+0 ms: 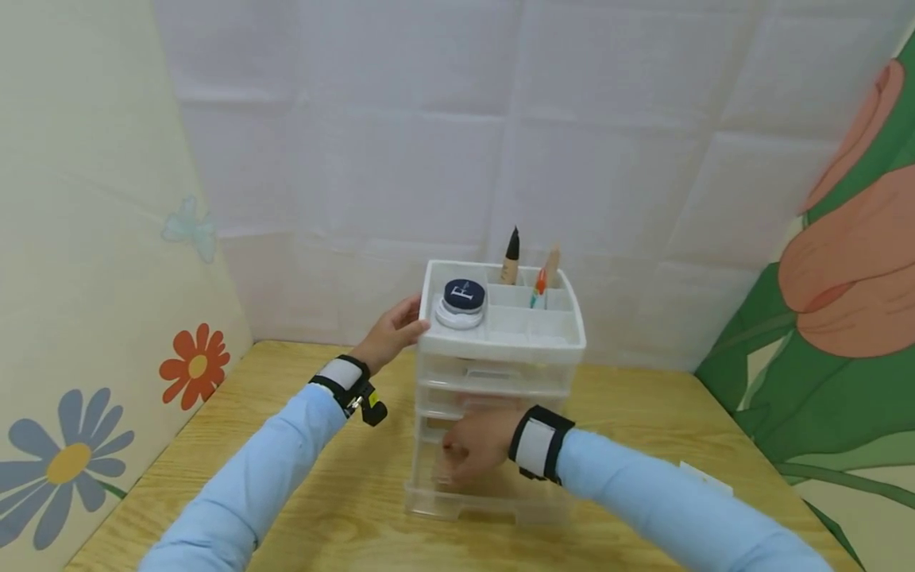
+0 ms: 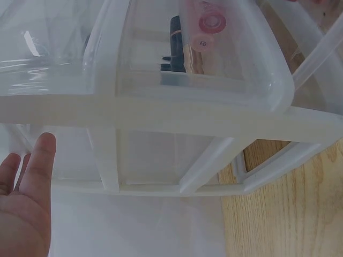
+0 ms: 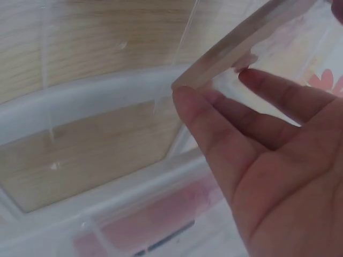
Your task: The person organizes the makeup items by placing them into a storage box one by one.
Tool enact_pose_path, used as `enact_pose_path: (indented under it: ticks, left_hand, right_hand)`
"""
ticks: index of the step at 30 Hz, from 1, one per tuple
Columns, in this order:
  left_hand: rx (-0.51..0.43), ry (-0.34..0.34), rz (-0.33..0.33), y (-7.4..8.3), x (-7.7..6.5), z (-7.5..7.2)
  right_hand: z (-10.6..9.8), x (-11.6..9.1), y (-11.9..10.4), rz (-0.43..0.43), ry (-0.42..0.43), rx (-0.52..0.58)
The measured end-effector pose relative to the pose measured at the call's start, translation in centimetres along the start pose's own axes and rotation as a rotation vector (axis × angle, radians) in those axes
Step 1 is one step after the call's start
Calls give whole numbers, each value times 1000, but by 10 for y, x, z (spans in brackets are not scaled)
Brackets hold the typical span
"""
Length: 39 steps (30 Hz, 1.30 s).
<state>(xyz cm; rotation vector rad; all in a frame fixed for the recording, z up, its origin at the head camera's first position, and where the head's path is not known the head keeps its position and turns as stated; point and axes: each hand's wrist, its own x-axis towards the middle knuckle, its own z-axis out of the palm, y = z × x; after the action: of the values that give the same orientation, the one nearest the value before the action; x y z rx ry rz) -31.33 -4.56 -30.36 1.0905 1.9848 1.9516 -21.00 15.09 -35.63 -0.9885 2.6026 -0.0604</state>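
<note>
A white drawer organizer (image 1: 500, 347) with clear drawers stands on the table. My left hand (image 1: 391, 330) rests against its upper left side, fingers fairly straight; the left wrist view shows the hand (image 2: 29, 187) beside the white frame. Low at the front, my right hand (image 1: 482, 446) is over the bottom drawer (image 1: 432, 504), which sticks out forward. In the right wrist view, the thumb and fingers of this hand (image 3: 268, 160) pinch the edge of a clear flat piece (image 3: 230, 48); I cannot tell whether it belongs to a drawer.
On the organizer's top sit a round dark-lidded compact (image 1: 463, 295), a black-tipped pen (image 1: 511, 256) and a small colourful stick (image 1: 538, 288). Pink tubes (image 2: 211, 24) lie inside a drawer. A small white item (image 1: 706, 478) lies on the wooden table (image 1: 622, 413), partly behind the right sleeve.
</note>
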Motion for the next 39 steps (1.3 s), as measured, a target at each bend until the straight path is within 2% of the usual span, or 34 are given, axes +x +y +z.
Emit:
enact_pose_path:
  ticks: [3, 10, 15, 25, 39]
  left_hand:
    - [-5, -1, -4, 1, 0, 0]
    - [-1, -2, -12, 1, -1, 0]
    - [12, -9, -10, 1, -1, 0]
    - [6, -11, 2, 1, -1, -1]
    - [18, -6, -2, 2, -1, -1]
  right_hand:
    - [4, 5, -4, 29, 17, -13]
    - [11, 12, -15, 79, -6, -63]
    - [16, 17, -16, 55, 21, -143]
    - [21, 28, -24, 10, 36, -226]
    - [25, 31, -29, 97, 90, -183]
